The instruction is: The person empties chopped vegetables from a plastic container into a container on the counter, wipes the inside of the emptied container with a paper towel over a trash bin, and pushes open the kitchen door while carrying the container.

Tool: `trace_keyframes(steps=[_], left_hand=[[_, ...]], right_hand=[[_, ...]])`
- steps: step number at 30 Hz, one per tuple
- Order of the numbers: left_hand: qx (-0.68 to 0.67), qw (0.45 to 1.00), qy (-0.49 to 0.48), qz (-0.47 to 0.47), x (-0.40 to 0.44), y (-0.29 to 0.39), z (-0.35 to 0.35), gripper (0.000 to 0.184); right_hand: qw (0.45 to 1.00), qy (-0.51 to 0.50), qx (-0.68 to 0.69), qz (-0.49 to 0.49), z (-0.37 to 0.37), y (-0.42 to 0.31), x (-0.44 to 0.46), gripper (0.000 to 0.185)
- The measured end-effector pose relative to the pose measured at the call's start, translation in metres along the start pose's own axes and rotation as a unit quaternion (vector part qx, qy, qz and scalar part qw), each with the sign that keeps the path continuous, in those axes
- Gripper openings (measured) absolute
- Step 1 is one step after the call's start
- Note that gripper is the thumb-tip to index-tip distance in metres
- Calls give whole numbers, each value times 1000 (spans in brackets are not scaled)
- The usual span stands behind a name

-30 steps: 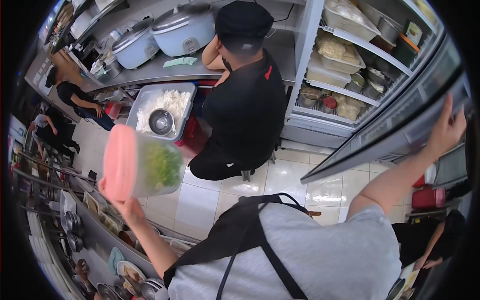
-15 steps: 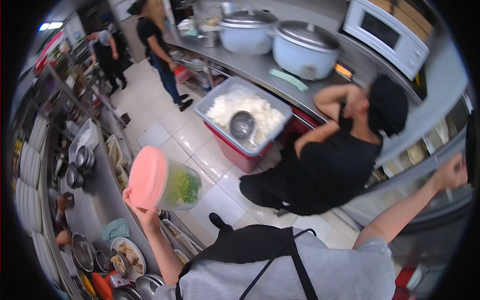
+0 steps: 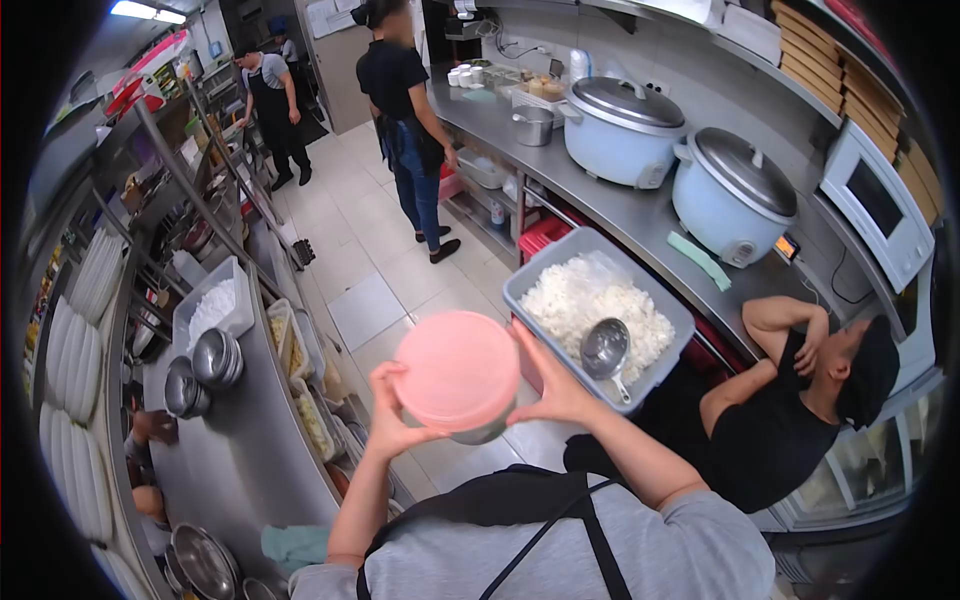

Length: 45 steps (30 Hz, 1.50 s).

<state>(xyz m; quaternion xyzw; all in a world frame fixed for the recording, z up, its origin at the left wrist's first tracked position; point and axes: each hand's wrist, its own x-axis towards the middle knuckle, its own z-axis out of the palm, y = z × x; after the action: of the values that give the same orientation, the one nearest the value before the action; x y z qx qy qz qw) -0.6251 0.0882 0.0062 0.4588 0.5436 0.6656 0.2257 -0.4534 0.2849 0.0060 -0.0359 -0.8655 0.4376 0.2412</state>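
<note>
"Two sides of the tub (image 3: 487,434) gripped?"

"Yes. My left hand (image 3: 388,418) grasps its left side and my right hand (image 3: 560,392) its right, probably to keep it level."

"Where is it?"

"Near, in front of my apron (image 3: 480,497), left of the rice bin (image 3: 683,335). Its pink lid (image 3: 458,368) faces up; I can't tell how tightly it's sealed."

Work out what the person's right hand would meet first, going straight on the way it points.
The right hand would probably meet the pink-lidded container first; its fingers angle that way, seemingly against its side, though depth is unclear.
</note>
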Motion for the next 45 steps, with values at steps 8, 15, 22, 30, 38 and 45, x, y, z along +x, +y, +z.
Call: trace_keyframes(steps=[8, 15, 22, 30, 38, 45], left_hand=[[95, 979, -179, 13, 151, -75, -19, 103], [-101, 980, -157, -63, 309, -112, -66, 82], [-113, 978, 17, -174, 438, -153, -136, 57], [-165, 967, -47, -191, 602, -217, -203, 41], [-232, 924, -195, -235, 755, -305, -176, 36], [-260, 903, -205, -274, 894, -388, -132, 36]], right_hand=[[961, 29, 221, 164, 8, 97, 74, 109], [968, 38, 224, 110, -25, 178, 211, 110], [985, 37, 169, 7, -8, 251, 382, 118], [991, 77, 111, 17, -18, 324, 521, 122], [972, 216, 26, 86, -58, 418, 579, 122], [950, 285, -36, 125, -114, 524, 647, 119]])
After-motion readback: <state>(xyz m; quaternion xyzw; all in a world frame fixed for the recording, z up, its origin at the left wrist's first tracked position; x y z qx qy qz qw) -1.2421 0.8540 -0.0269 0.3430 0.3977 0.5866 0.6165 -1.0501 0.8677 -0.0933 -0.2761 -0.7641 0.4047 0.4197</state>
